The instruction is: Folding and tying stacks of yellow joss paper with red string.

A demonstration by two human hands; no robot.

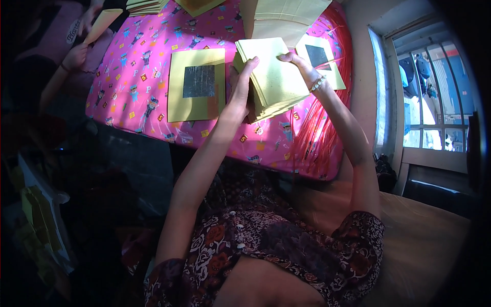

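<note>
My left hand (pixel 239 91) and my right hand (pixel 305 71) grip a thick stack of pale yellow folded paper pieces (pixel 273 74) from its two sides, with the thumbs on top. The stack is held tilted over the table, and its lower edges fan out unevenly. A flat yellow paper piece with a dark rectangle (pixel 198 82) lies left of my left hand. A similar yellow piece (pixel 335 74) lies partly behind my right hand. Just past the stack rises a larger pale paper form (pixel 281 20). My fingers beneath the stack are hidden.
A pink patterned cloth (pixel 143 82) covers the table. Long red strands (pixel 319 133) hang along its right side. More yellow paper (pixel 146 6) is piled at the far edge. At the left another person's hand (pixel 75 56) is near a folded paper (pixel 104 24). A barred window (pixel 432 97) is at right.
</note>
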